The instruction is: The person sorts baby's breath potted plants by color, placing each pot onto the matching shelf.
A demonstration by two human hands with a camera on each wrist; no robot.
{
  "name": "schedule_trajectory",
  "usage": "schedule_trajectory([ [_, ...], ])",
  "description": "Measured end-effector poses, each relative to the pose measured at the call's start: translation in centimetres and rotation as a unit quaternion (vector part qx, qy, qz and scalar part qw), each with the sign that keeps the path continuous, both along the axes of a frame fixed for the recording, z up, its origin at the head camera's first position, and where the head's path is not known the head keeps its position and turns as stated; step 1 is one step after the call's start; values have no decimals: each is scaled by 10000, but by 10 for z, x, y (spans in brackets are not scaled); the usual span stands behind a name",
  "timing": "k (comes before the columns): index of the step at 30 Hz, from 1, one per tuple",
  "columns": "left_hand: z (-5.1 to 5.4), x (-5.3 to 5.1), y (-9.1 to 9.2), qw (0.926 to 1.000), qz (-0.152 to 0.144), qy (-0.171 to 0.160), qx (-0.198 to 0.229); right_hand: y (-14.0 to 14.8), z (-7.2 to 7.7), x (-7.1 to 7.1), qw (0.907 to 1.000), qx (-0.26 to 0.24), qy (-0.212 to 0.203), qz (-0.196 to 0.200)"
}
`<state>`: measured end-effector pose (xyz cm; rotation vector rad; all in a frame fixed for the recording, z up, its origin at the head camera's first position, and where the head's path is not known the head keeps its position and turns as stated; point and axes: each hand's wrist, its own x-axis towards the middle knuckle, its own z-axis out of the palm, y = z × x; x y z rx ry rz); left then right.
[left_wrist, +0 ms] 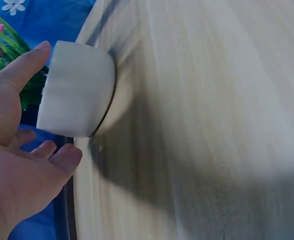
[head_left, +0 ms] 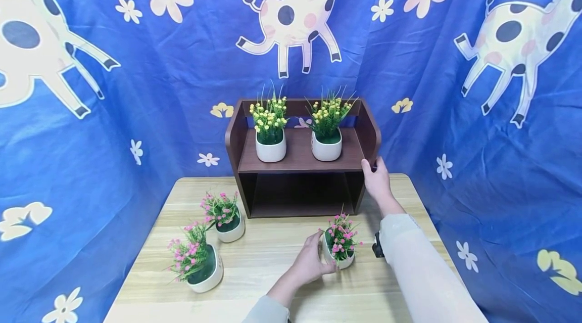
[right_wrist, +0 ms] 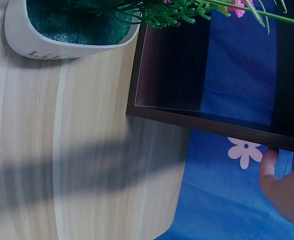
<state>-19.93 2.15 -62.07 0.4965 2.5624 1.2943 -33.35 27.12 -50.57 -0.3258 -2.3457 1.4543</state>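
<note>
My left hand [head_left: 310, 262] is around a white pot [left_wrist: 79, 90] of pink flowers [head_left: 341, 237] on the table, in front of the shelf. Its thumb and fingers are spread on either side; the left wrist view shows a gap between the fingertips [left_wrist: 69, 156] and the pot. At the right side panel of a dark brown two-tier shelf [head_left: 300, 165], my right hand [head_left: 377, 181] touches the panel's edge with extended thumb and finger. The right wrist view catches only part of this hand [right_wrist: 289, 192]. On the upper tier stand two white pots [head_left: 271, 151] [head_left: 326, 150] with yellow flowers.
Two more white pots with pink flowers, one nearer [head_left: 211, 278] and one farther back [head_left: 233, 232], stand on the left of the wooden table [head_left: 259, 262]. Blue giraffe-print cloth [head_left: 200, 70] surrounds the table at the back and sides.
</note>
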Motion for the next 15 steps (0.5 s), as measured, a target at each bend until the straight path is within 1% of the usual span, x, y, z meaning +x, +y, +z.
schedule_trajectory([
  [4, -7, -1, 6, 9999, 22, 11, 105, 0, 0, -1, 10000, -1, -15, 12],
  [6, -9, -2, 9, 9999, 45, 67, 108, 0, 0, -1, 10000, -29, -37, 24],
  [12, -11, -7, 17, 9995, 188, 210, -117, 0, 1, 0, 9999, -35, -93, 15],
  [15, -13, -9, 21, 9992, 238, 280, -160, 0, 1, 0, 10000, -36, -73, 6],
])
